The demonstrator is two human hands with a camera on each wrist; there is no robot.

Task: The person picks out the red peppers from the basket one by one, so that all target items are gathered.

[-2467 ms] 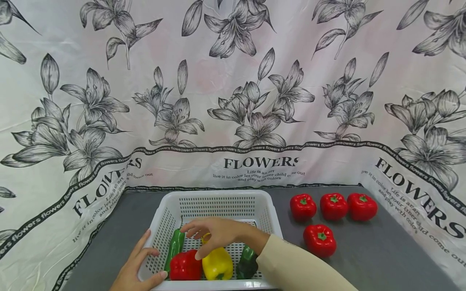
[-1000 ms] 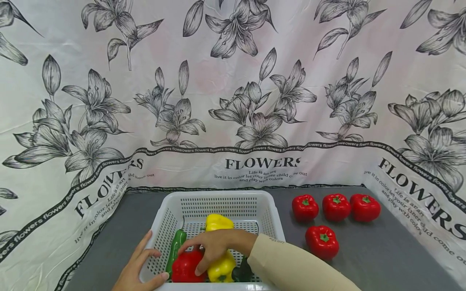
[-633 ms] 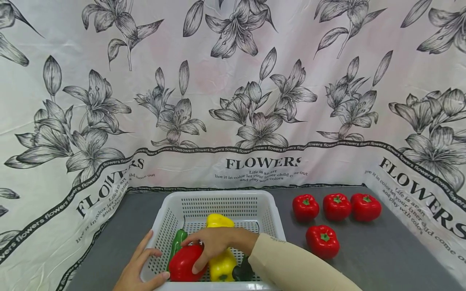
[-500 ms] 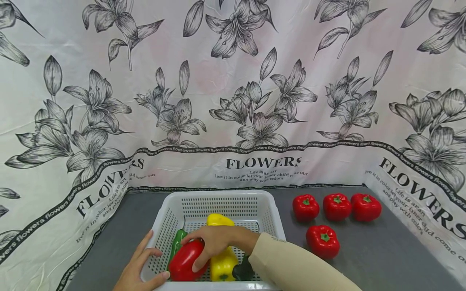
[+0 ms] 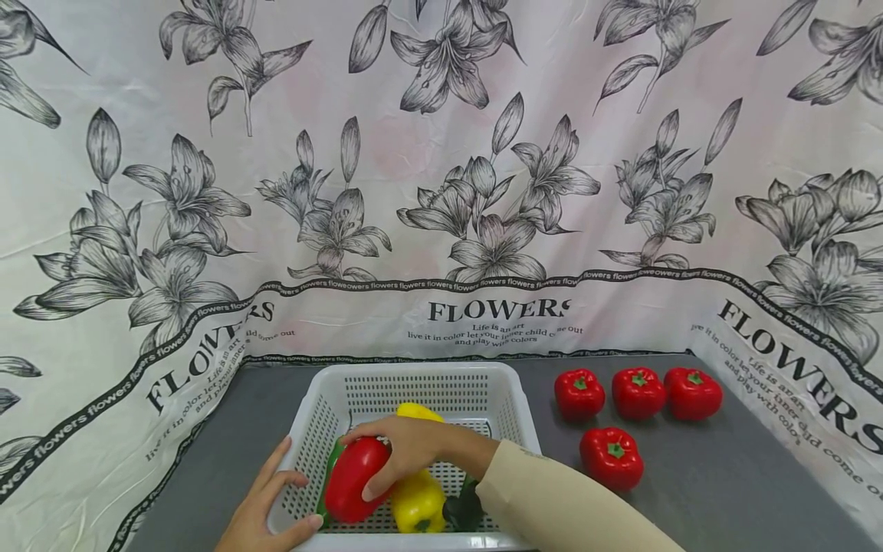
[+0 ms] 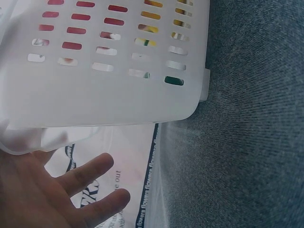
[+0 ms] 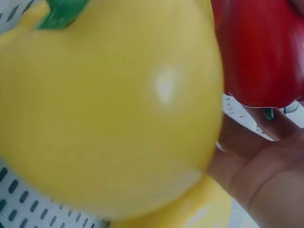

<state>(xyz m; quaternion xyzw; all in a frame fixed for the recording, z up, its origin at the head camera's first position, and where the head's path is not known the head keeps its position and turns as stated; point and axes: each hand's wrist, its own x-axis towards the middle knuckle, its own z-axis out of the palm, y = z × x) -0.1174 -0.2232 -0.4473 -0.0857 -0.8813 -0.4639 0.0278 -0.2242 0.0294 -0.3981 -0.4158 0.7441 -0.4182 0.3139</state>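
My right hand [image 5: 403, 452] grips a red bell pepper [image 5: 355, 481] inside the white plastic basket [image 5: 428, 541], with the thumb on its near side and fingers over the far end. In the right wrist view the red pepper [image 7: 266, 52] is at upper right, with a yellow bell pepper [image 7: 123, 104] filling the foreground. My left hand [image 5: 258, 517] rests at the basket's front left corner, thumb on the rim. Its fingers [image 6: 102, 209] stretch out straight beside the basket wall [image 6: 95, 95]. A long green pepper [image 5: 335, 460] lies partly hidden behind the red one.
The basket also has a second yellow pepper [image 5: 418, 412] at the back and a dark green pepper [image 5: 464, 507] at right, partly covered by the sleeve. Several red bell peppers [image 5: 610, 458] stand on the grey table right of the basket. A flowered curtain [image 5: 497, 314] closes off the back.
My right hand has come down onto the red bell pepper, taken hold of it, tilted it and raised it slightly. The left hand has stayed at the basket corner.
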